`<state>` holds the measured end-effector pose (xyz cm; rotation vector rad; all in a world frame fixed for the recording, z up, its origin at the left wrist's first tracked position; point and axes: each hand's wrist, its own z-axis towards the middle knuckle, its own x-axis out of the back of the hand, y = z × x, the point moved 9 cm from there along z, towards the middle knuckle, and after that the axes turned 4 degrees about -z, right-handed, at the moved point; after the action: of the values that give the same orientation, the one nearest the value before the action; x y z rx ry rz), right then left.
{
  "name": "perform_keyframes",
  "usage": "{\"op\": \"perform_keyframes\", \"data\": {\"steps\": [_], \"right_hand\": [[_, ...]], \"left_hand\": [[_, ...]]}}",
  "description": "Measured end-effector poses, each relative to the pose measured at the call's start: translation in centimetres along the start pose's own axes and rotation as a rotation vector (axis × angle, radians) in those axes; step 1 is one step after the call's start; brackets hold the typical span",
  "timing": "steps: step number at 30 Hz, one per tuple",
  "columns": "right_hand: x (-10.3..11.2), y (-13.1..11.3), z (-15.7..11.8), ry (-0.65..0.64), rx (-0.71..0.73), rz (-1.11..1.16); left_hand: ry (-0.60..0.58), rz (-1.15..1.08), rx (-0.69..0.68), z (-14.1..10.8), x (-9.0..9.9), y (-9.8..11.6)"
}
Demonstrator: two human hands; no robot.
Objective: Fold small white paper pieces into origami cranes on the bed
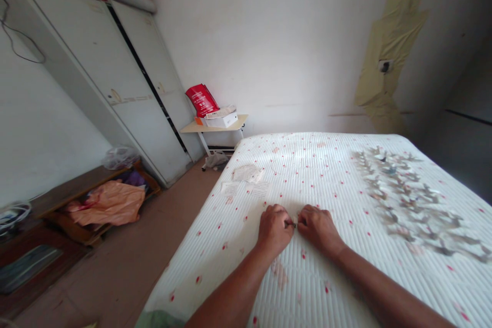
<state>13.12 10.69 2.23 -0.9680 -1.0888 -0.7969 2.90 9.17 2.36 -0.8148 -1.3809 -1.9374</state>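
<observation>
Close together over the white quilted bedspread (pixel 307 277), my two hands meet at a small, narrow piece that looks like folded paper (pixel 294 224). My left hand (pixel 273 226) is closed, pinching its left side with thumb and fingers. From the other side, the curled fingers of my right hand (pixel 320 226) pinch it too. Most of the piece is hidden by the fingers. Beyond my left hand lie printed paper sheets (pixel 248 173), some cut small. Off to the right, several small folded paper figures, resembling cranes (pixel 411 197), stand in rows.
Left of the bed is brown floor (pixel 154 246) with a low wooden cabinet (pixel 65 195) and an orange plastic bag (pixel 111 202). A tall wardrobe (pixel 115 72) stands at the wall. On a small table (pixel 188 127) sit a red bag (pixel 202 100) and a white box (pixel 226 120).
</observation>
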Motion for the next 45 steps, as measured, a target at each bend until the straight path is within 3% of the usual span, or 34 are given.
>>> {"op": "perform_keyframes", "data": {"steps": [24, 33, 45], "right_hand": [[0.11, 0.24, 0.17, -0.030, -0.024, 0.038], [-0.39, 0.80, 0.06, -0.032, 0.071, 0.165], [-0.03, 0.15, 0.05, -0.087, 0.006, 0.001]], "left_hand": [[-0.057, -0.003, 0.021, 0.35, -0.49, -0.27], [-0.059, -0.003, 0.058, 0.53, -0.51, -0.45], [-0.146, 0.095, 0.116, 0.73, -0.88, -0.56]]}}
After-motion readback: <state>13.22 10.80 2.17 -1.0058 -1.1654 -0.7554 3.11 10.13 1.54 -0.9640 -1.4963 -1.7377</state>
